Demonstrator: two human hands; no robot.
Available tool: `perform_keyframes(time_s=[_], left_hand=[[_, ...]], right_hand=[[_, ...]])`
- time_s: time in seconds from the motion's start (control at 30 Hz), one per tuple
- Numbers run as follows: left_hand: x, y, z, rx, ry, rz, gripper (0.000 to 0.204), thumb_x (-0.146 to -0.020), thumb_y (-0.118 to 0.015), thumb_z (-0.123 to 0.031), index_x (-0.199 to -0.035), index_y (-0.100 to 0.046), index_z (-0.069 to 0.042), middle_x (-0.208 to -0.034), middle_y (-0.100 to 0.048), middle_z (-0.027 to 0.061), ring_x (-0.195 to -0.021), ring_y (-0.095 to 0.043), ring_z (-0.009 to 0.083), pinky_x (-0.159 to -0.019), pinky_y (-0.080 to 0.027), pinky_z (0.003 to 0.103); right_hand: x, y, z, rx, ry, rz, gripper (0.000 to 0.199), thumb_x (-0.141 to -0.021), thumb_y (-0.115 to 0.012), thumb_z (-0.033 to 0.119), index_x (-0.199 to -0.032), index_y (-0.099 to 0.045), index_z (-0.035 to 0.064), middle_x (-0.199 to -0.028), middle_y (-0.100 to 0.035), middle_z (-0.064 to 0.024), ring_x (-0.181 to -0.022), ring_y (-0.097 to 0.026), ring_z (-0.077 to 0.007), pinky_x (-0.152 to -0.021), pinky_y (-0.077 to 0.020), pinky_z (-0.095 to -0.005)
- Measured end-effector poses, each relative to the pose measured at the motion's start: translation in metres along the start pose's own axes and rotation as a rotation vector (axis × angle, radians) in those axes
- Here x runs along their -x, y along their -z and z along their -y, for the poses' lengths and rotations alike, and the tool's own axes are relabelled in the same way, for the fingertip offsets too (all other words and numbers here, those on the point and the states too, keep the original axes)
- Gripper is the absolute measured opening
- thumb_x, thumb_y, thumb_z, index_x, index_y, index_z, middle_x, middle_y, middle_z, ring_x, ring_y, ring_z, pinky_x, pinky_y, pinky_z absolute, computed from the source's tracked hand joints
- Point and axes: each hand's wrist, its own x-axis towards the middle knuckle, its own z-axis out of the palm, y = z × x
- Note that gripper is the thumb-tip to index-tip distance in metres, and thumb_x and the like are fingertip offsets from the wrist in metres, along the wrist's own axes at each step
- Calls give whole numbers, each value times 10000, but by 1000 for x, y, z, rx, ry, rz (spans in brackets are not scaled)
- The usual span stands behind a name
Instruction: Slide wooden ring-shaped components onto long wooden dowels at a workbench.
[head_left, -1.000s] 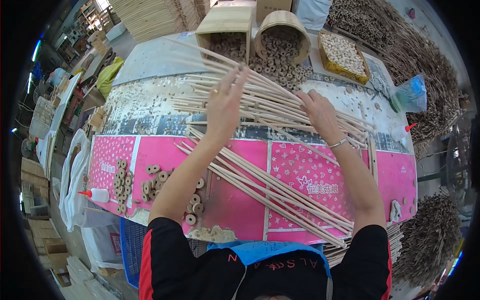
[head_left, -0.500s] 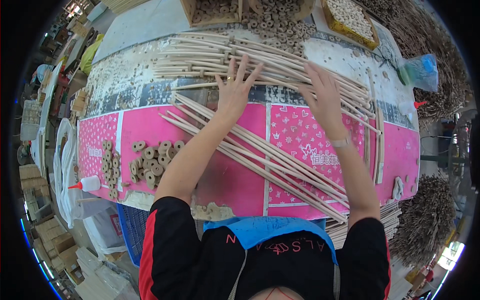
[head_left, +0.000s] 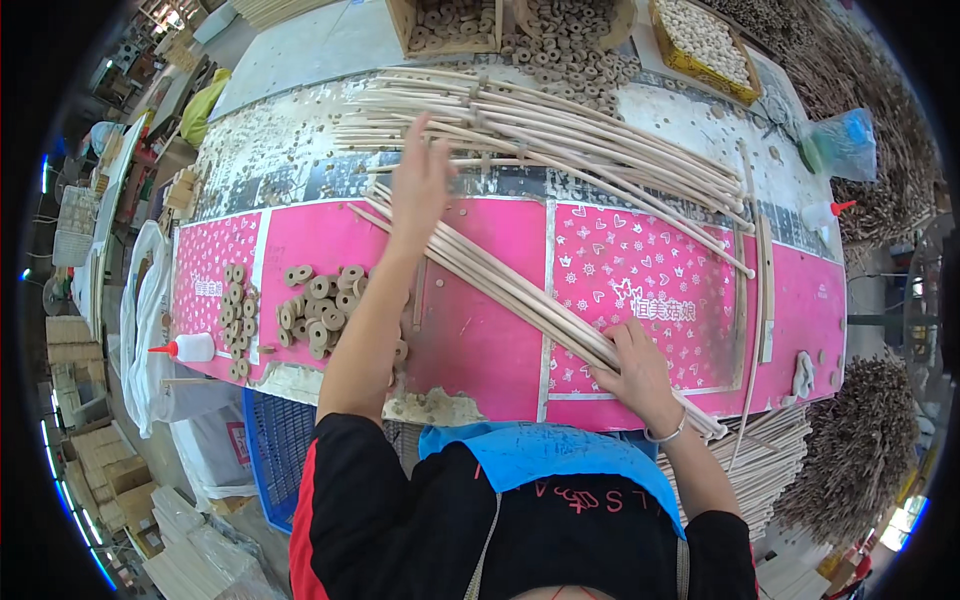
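Observation:
A bundle of pale wooden sticks lies slantwise over the pink mat, its near end toward my body. My right hand is closed around that bundle close to its near, right end. Above the bundle's far left end is my left hand, slightly blurred, with fingers stretched out and nothing seen in them. Beyond it, a wider spread of sticks runs across the worn table, several with small rings on them. One stick of this spread lies apart along its near side.
Brown wooden rings are heaped on the pink mat at left, beside a white red-tipped bottle. A wooden box of rings and a yellow crate stand far back. A blue basket sits below the table edge.
My right hand has come back from the far sticks and gripped the near bundle, whose sticks are now drawn closer together. My left hand has shifted left, off the far sticks.

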Motion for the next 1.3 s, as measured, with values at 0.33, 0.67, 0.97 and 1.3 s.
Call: perform_keyframes(time_s=[0.33,0.67,0.97,1.3], left_hand=[[59,111,16,476,344,41,357,-1049,-511,-265,-1328,-575,-52,-990,-588,11,-701,-460,48,-596,-356,188],[70,124,37,669,154,-147,301,-1066,-499,-179,-1316,-554,-22,-1172,-668,96,-942,-646,120,-717,-491,232],[20,86,60,931,199,106,436,-1079,-469,-231,-1427,-464,32,-1345,-580,182,-1198,-622,281,-1046,-531,375],[-18,61,39,944,224,124,335,-1083,-462,-234,-1342,-600,-73,-1122,-682,63,-946,-679,159,-838,-576,304]], right_hand=[[-4,-8,-4,56,20,32,317,-708,-724,151,-931,-550,10,-867,-609,-168,-804,-637,-360,-690,-516,-473],[27,37,0,-839,-299,408,273,-915,-647,98,-1146,-558,-17,-927,-691,-100,-814,-700,-164,-717,-556,-315],[53,26,9,-1188,-396,542,450,-943,-689,189,-1308,-501,3,-897,-720,-120,-764,-692,-138,-678,-562,-266],[70,12,11,-1143,-387,498,404,-968,-658,189,-1295,-520,-5,-937,-715,-115,-834,-683,-141,-756,-549,-278]])
